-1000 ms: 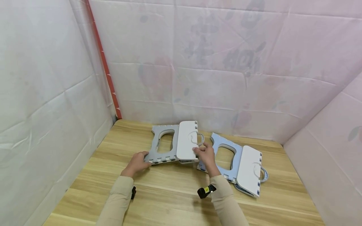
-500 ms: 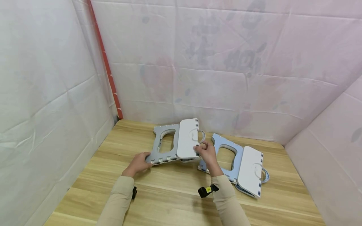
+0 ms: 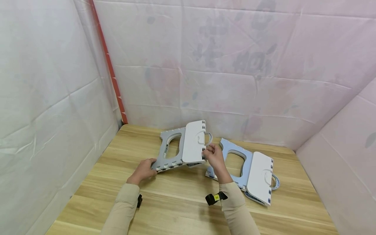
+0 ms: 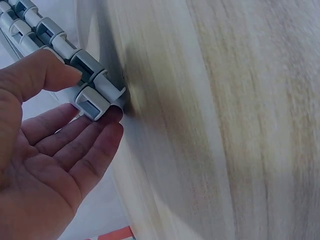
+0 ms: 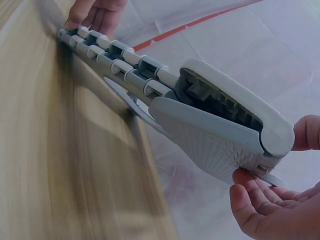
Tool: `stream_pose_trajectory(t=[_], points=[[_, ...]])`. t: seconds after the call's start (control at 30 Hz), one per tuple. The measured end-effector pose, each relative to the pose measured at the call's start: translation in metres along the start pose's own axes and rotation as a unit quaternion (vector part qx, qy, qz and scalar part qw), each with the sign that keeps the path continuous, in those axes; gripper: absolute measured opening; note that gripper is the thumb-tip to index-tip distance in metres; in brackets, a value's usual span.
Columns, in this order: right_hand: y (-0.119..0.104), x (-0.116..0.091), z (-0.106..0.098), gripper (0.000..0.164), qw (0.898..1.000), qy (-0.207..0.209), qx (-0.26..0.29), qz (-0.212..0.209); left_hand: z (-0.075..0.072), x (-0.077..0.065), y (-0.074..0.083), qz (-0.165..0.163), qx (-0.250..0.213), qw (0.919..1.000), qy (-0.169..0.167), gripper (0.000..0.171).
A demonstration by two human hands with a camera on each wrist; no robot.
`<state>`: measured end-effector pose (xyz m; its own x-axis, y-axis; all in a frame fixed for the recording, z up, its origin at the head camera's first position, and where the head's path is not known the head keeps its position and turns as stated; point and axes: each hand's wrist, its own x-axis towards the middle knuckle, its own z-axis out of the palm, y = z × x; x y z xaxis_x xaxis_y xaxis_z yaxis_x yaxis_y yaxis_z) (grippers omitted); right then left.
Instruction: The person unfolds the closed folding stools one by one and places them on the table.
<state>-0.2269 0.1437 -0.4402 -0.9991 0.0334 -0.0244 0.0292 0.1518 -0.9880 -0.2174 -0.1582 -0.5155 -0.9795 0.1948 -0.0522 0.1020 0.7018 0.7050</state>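
A folded grey step stool (image 3: 192, 143) with white top panels is tilted, its white end lifted off the wooden table. My left hand (image 3: 144, 170) holds the corner of the grey leg end, thumb above and fingertips underneath, as the left wrist view shows beside the hinge knuckles (image 4: 92, 102). At the opposite end, my right hand (image 3: 215, 160) pinches the white edge just below the looped carry handle (image 3: 209, 138). From the right wrist view, the two top panels (image 5: 210, 135) stand slightly apart, with ribbing between them.
A matching blue step stool (image 3: 246, 163) with a white top lies folded on the table (image 3: 173, 202) to the right, partly behind my right forearm. White sheeting (image 3: 223, 81) walls in the back and both sides. A red strip (image 3: 110, 65) runs down the back left corner.
The white end of the grey stool has risen and shifted slightly away, with my right hand following its edge. My left hand keeps its hold at the leg corner. The blue stool has not moved.
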Motion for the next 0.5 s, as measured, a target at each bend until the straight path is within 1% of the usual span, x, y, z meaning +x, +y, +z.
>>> stream_pose_trajectory(t=[0.1,0.33,0.5], points=[[-0.006,-0.002,0.001,0.058,1.0,-0.009,0.011,0.0,-0.001,0.0,-0.001,0.004,0.003,1.0,0.001,0.059],[-0.014,-0.004,0.002,0.06,0.999,-0.034,0.025,-0.027,0.001,0.0,-0.004,0.017,0.022,0.9995,0.011,0.058],[-0.019,-0.006,0.006,0.057,0.998,-0.029,0.024,-0.057,0.0,0.001,-0.004,0.019,0.024,0.9994,0.015,0.058]])
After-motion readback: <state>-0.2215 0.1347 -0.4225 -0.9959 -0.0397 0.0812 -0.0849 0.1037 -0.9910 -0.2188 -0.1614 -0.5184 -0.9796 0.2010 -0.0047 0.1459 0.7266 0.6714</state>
